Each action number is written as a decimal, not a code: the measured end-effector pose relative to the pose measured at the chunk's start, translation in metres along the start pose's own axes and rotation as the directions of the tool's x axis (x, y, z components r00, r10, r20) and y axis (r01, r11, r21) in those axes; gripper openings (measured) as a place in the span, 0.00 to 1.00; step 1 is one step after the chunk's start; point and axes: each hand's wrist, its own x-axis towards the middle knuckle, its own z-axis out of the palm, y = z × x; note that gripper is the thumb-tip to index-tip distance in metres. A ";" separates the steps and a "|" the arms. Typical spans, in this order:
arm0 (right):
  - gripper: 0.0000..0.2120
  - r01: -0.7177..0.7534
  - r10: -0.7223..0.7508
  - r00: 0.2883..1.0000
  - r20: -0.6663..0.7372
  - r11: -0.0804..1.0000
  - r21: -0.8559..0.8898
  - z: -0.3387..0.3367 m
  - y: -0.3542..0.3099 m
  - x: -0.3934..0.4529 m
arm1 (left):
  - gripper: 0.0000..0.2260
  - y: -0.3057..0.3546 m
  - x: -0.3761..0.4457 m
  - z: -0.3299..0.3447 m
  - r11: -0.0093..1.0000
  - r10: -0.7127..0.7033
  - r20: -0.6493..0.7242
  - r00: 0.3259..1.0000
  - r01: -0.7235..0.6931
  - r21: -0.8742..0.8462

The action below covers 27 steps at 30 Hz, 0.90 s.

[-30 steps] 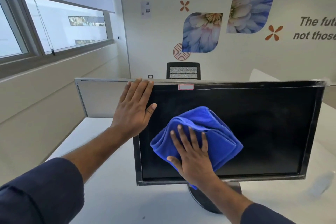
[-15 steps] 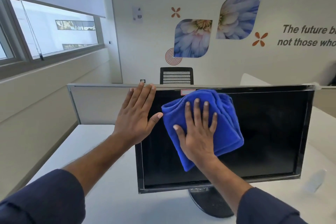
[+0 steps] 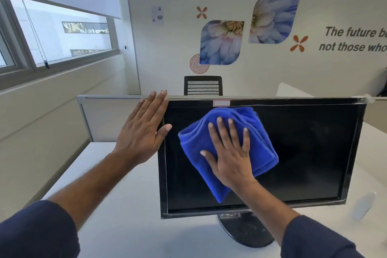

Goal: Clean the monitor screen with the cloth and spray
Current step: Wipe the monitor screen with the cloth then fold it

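Nearest the camera, the right hand [image 3: 229, 156] presses flat, fingers spread, on the folded blue cloth [image 3: 228, 148] at the monitor screen [image 3: 303, 153] upper-left centre (unwiped glass stretches rightward), while the open left hand [image 3: 144, 130] braces the left bezel.

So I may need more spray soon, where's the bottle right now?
In the head view, the blurred spray bottle lies on the white desk, far right, beside the monitor's lower right corner.

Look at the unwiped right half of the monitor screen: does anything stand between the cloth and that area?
Nothing visible does. The right hand presses the blue cloth flat on the monitor screen, and the glass to its right is bare. The left hand rests on the opposite, left edge.
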 end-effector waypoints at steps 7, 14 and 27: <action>0.35 -0.003 0.000 0.999 0.032 0.997 0.072 0.006 -0.050 0.020 | 0.32 0.005 -0.009 0.004 0.997 -0.055 0.031 0.998 0.057 -0.059; 0.34 0.300 -0.307 0.937 0.168 0.952 0.065 0.029 -0.057 -0.038 | 0.38 0.010 -0.013 0.007 0.997 -0.061 0.052 0.997 0.063 -0.044; 0.33 0.225 -0.225 0.974 -0.006 0.974 0.027 -0.002 -0.049 0.030 | 0.41 0.024 -0.009 0.007 0.994 -0.075 0.040 0.996 0.078 -0.078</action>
